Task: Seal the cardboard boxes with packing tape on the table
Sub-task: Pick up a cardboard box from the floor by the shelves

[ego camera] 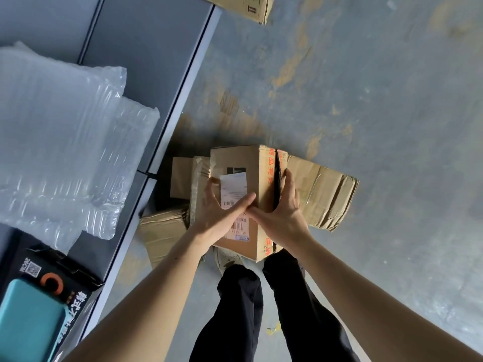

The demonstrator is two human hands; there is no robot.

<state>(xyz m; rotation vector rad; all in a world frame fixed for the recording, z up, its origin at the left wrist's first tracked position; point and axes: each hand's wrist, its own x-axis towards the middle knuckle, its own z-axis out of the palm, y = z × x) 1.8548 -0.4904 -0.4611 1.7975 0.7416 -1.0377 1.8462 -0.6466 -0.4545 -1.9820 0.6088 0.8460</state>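
A brown cardboard box [245,163] with a white shipping label and red print sits low over the floor, right of the table. My left hand [222,215] lies across its labelled face, thumb stretched along the label and fingers curled over the left edge. My right hand [282,210] holds the right side, its fingers hooked into the dark slit between the flaps. No packing tape roll is in view.
The grey table [146,74] carries clear air-cushion packs [65,142] and a black product box with a teal item [34,309]. Crumpled flattened cardboard [324,194] and further boxes [162,231] lie on the concrete floor. Another box [245,6] sits at the top edge.
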